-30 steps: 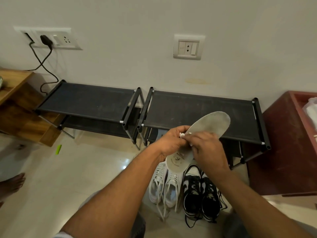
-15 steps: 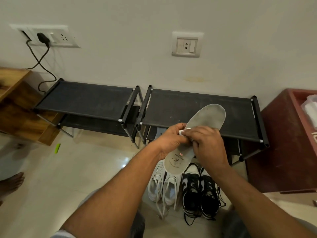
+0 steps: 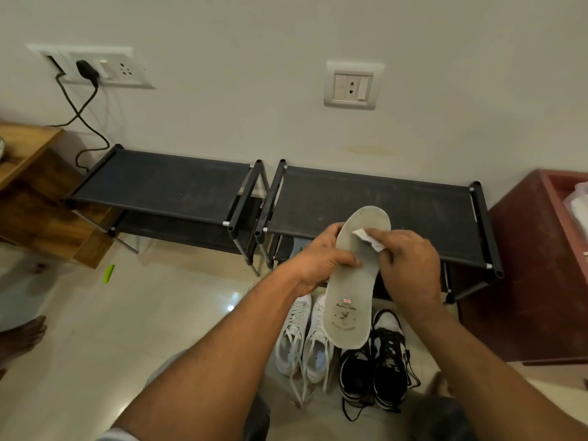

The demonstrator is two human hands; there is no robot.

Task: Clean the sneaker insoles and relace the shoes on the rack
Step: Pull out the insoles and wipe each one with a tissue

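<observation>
Insole (image 3: 350, 297) mid-frame, gripped by my left hand (image 3: 318, 259), could buckle loose if my right hand (image 3: 410, 265), pinching the wipe (image 3: 369, 238), presses hard.

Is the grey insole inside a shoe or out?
Out: the left hand holds the insole in the air, above the white sneakers.

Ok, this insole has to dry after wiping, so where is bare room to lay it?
Bare: the top shelves of the left rack and the right rack, and the floor tiles left of the white sneakers. Crowded: under the insole, where they and the black-and-white sneakers sit side by side, laces trailing.
</observation>
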